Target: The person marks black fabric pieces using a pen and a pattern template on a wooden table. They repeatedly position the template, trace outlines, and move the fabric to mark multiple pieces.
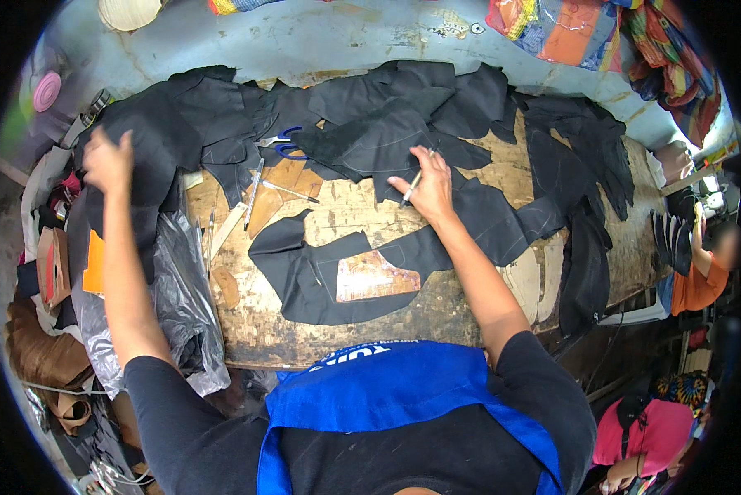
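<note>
Black sheet pieces (379, 142) lay across a wooden worktable (337, 206).
The right hand (427, 183), half-curled, gripped a pen (412, 186); the left hand (108, 163), loosely open, held nothing visible near the leftmost piece (162, 134).

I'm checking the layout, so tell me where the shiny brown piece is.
In the head view, the shiny brown piece lies just below centre, on a black sheet toward the near edge of the table, below and left of the right hand.
</note>
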The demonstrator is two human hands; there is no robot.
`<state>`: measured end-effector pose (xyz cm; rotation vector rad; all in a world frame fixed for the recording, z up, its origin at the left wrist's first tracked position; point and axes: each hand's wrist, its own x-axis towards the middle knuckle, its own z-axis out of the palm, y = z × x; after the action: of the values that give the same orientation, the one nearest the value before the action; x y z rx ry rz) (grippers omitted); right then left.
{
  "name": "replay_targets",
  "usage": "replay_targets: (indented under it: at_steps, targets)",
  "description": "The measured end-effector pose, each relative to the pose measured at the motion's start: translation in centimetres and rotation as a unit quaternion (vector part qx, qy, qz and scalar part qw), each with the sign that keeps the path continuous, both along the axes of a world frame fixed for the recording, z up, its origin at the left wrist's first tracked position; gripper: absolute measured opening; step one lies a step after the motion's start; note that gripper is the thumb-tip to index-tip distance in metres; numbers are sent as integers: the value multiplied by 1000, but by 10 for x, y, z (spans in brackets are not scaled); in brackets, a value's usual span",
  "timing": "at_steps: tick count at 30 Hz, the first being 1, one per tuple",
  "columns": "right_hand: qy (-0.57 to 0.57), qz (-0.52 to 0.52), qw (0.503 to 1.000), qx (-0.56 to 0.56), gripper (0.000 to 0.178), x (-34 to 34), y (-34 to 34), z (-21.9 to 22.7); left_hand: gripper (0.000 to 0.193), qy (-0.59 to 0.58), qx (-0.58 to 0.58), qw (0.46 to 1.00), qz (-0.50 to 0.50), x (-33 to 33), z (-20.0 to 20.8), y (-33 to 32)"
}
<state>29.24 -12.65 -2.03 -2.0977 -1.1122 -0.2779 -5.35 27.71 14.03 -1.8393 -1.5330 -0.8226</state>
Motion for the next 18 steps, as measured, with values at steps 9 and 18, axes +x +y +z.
replay_targets:
  at_steps: [9,18]
  targets:
    - [-5,-43,997,-67,74,9,18,-26,45,-427,-637,582,-271,274,-134,-93]
    - [-43,-65,996,-45,65,11,19,-29,34,-599,-411,530,-438,308,-106,-94]
